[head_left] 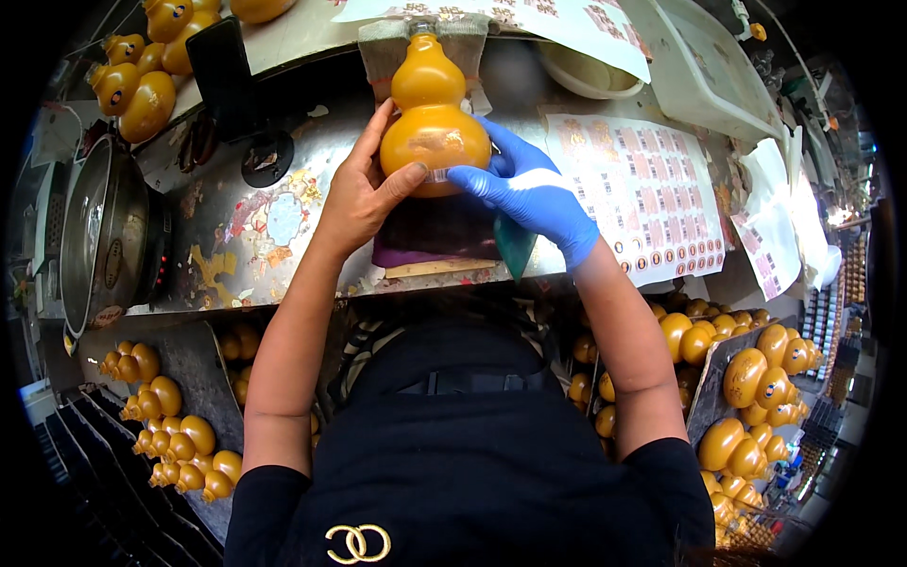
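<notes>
Black apron nearest; at 12 o'clock I see left hand (354,203) cupping gourd bottle (433,113), fingers spread; gloved right hand (529,194) pinching its base label; looks rigid, glossy, slippery; I'd grip the waist.

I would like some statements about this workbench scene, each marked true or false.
1. Both hands touch the large gourd-shaped bottle. True.
2. The left hand wears a blue glove. False: it is bare; the right hand wears the glove.
3. The bottle is green. False: it is orange-yellow.
4. A sheet of small stickers lies to the right of the bottle. True.
5. The metal pot stands to the right of the bottle. False: it is at the left.
</notes>
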A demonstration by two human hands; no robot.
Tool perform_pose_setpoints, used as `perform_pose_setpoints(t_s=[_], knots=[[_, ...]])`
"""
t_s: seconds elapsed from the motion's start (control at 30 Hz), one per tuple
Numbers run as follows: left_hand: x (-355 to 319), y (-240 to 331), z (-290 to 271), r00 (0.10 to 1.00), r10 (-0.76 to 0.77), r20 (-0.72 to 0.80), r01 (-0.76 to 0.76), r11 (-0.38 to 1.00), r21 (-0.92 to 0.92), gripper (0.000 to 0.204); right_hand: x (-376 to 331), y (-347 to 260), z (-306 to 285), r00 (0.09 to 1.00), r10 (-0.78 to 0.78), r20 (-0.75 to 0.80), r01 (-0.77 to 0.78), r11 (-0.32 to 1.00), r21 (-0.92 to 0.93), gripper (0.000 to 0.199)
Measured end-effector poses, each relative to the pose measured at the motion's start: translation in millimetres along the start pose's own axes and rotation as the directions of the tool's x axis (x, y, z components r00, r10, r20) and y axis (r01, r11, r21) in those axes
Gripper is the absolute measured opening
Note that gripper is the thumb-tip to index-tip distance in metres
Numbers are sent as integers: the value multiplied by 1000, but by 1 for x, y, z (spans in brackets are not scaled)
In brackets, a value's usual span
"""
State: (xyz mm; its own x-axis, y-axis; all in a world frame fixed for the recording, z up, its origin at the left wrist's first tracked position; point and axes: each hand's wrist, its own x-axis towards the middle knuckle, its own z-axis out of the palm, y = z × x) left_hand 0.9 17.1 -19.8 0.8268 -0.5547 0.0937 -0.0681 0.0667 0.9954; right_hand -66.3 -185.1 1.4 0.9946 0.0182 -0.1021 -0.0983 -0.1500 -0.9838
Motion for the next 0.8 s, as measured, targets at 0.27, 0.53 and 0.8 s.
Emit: perform_pose_setpoints(t_s=[0.27,0.53,0.8], knots=[[1,0,3,999,-18,-31,17,1000,-27,81,3,-10,1,987,160,-22,-160,987,-32,74],[2,-3,3,1000,6,-22,-7,1000,-13,83,1,-8,5,992,109,-58,-109,994,-2,76],[1,-1,4,999,-16,-32,15,999,-42,82,2,-2,5,993,96,-66,-97,995,-13,78]])
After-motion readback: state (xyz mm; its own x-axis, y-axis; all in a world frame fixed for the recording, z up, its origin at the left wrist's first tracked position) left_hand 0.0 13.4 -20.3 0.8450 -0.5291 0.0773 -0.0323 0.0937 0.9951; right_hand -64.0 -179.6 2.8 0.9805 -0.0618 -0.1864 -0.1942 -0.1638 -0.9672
